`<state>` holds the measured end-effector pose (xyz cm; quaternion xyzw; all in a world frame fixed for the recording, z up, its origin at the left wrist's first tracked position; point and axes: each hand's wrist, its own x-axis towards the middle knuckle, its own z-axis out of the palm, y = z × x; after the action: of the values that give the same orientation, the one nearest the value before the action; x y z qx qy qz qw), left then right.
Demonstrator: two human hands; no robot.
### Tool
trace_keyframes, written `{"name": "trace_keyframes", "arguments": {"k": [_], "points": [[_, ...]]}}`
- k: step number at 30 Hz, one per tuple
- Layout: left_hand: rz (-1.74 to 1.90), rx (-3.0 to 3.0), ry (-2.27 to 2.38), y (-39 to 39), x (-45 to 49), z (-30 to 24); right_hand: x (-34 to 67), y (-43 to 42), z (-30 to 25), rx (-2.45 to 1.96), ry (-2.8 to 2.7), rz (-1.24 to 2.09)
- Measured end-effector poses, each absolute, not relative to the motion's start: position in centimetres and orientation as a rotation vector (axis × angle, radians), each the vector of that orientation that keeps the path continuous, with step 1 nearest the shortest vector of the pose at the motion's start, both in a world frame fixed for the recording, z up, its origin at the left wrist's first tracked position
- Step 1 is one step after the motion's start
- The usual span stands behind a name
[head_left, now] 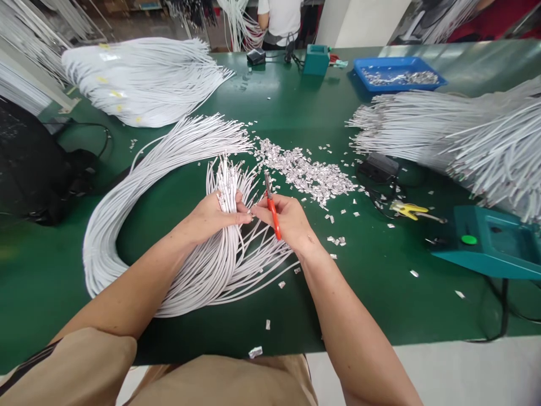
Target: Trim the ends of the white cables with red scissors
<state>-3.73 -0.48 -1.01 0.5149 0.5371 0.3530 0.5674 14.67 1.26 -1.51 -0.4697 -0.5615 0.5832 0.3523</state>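
Note:
My left hand (215,214) is closed around a bunch of white cables (226,186), whose ends fan out above the fingers. The cable bundle (127,192) loops left and back across the green table (296,299). My right hand (287,220) grips red-handled snips (273,210), blades pointing up, and its fingertips pinch one cable end next to my left thumb. A pile of small silver clippings (308,172) lies just beyond the hands.
More white cable bundles lie at back left (143,79) and right (465,129). A teal machine (490,242) with a green button, yellow pliers (408,210), a black box (378,166) and a blue tray (397,72) stand at right. A person (279,20) is across the table.

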Motion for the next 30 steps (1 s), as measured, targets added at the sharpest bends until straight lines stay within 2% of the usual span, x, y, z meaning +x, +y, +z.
{"name": "trace_keyframes", "arguments": {"k": [5, 9, 15, 19, 22, 30], "points": [[0.898, 1.263, 1.414, -0.7, -3.6, -1.4, 14.7, 1.1, -1.3, -1.046, -1.351, 1.472], [0.897, 1.212, 1.433, -0.7, -3.6, -1.6, 14.7, 1.4, -1.5, -1.162, -1.222, 1.388], [0.795, 1.247, 1.284, -0.5, -4.0, -0.9, 14.6, 1.5, -1.5, -1.198, -1.431, 1.566], [0.817, 1.139, 1.253, -0.4, -4.2, -0.8, 15.4, 1.9, -1.5, -1.391, -1.306, 1.355], [0.865, 1.105, 1.301, -0.6, -3.7, -1.0, 15.5, 2.1, -1.4, -1.28, -1.106, 1.219], [0.83, 1.245, 1.249, -1.0, -2.3, -1.0, 15.6, 2.1, -1.3, -0.964, -1.001, 1.523]]}}
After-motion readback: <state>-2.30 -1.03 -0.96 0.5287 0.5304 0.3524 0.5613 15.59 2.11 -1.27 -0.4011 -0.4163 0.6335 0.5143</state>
